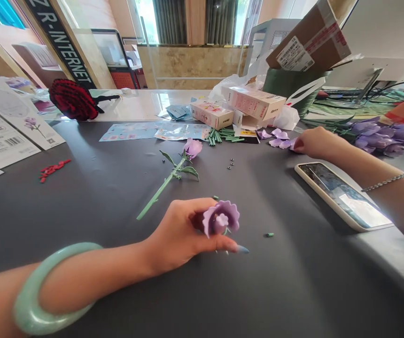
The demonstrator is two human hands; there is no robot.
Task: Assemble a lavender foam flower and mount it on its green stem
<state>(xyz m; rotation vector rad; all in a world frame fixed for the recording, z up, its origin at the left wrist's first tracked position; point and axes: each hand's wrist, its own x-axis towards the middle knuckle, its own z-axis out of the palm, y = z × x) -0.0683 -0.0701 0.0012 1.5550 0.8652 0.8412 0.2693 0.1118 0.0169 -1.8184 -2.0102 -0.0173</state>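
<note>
My left hand (184,232) is closed round the base of a purple toy flower head (221,219), its scalloped petals around a small pale centre facing up. At the back right, my right hand (316,142) has its fingertips pressed together on a purple petal (291,143), beside a small pile of loose petals (278,135). A flower with a green stem (161,190) and a purple bloom (192,148) lies on the dark table beyond my left hand. Small green pieces (268,234) lie near the left hand.
A phone (343,195) lies under my right forearm. Purple flowers (387,134) lie at the far right. Green sticks (223,135), boxes (253,102) and plastic packets (182,131) stand or lie at the back. Red pieces (54,170) and a dark red bouquet (75,99) are left.
</note>
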